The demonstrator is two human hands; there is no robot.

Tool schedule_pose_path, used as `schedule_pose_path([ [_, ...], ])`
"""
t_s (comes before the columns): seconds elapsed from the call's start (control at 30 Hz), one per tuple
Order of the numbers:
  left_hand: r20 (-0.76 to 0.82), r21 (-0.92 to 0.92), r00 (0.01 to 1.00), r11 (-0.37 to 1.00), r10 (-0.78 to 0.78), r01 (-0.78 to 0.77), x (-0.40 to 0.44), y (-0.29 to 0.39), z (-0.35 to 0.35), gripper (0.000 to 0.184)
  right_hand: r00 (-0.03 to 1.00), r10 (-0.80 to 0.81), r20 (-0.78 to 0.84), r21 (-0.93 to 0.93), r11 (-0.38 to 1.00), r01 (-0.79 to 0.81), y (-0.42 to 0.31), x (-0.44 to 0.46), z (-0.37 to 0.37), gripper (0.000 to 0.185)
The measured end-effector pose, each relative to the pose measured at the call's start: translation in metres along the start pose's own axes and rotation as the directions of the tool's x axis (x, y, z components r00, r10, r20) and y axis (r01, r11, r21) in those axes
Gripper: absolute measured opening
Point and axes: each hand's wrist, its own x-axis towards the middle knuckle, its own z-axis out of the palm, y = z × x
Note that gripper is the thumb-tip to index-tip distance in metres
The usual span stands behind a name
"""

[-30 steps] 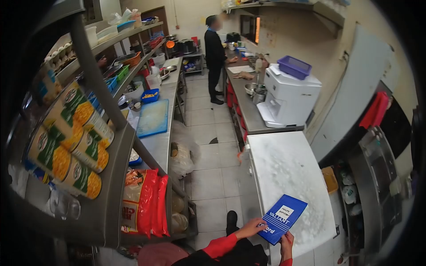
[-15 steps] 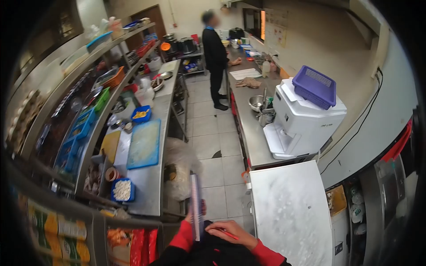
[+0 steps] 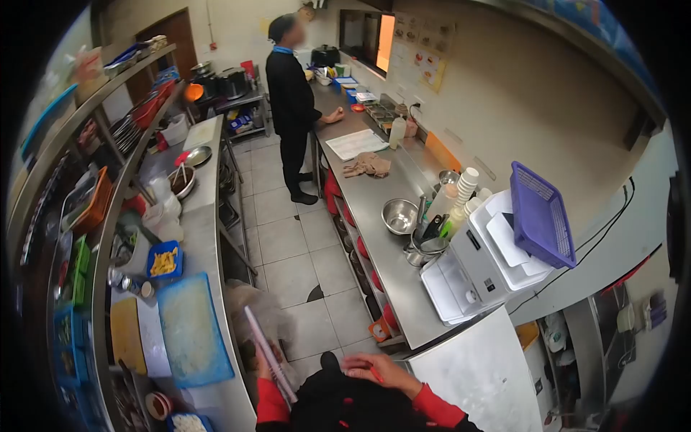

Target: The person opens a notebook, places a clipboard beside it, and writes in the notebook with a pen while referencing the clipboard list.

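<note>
My left hand (image 3: 263,366) is closed on a notebook (image 3: 268,353) at the bottom centre. The notebook is seen nearly edge-on and slightly blurred, tilted above my lap. To its right, my right hand (image 3: 379,371) holds a red pen (image 3: 376,374) between its fingers, in front of my dark apron. The two hands are apart, and the pen does not touch the notebook. The white top of a low cabinet (image 3: 479,371) lies just right of my right hand.
A person (image 3: 289,108) in dark clothes stands by the steel counter (image 3: 360,216). A white machine (image 3: 479,266) carries a purple basket (image 3: 541,216). On the left are a blue cutting board (image 3: 193,330) and shelving. Tiled floor (image 3: 288,248) runs between the counters.
The view has shifted forward and right along the aisle. The notebook, first face-up in both hands over the white top, is now edge-on in my left hand. My right hand has left it.
</note>
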Motion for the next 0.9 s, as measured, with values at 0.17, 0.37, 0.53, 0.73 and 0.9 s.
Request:
schedule_pose_path([
  [0.17, -0.035, 0.438, 0.714, 0.653, 0.699, -0.618, 0.050, 0.113, 0.295, 0.047, 0.989, -0.105, -0.108, 0.077, 0.990, 0.114, -0.041, 0.132, -0.007, 0.080],
  [0.37, 0.419, 0.710, 0.849, 0.467, 0.322, -0.527, 0.121, 0.148, 0.420, 0.036, 0.807, -0.053, -0.588, 0.023, 0.996, 0.083, -0.016, 0.266, -0.113, 0.043],
  [0.53, 0.199, 0.672, 0.957, 0.681, 0.212, -0.291, 0.279, 0.200, 0.330, 0.039, 0.541, 0.008, -0.841, -0.122, 0.972, -0.203, 0.016, 0.370, -0.221, 0.030],
  [0.73, -0.169, 0.706, 0.931, 0.699, 0.323, -0.114, 0.362, 0.365, 0.227, 0.033, 0.029, -0.143, -0.989, -0.146, 0.946, -0.290, 0.007, 0.481, -0.313, 0.021],
  [0.9, 0.060, 0.799, 0.919, 0.533, 0.390, -0.279, 0.469, 0.366, 0.321, 0.024, 0.016, 0.015, -1.000, 0.004, 0.838, -0.546, 0.017, 0.518, -0.365, 0.021],
])
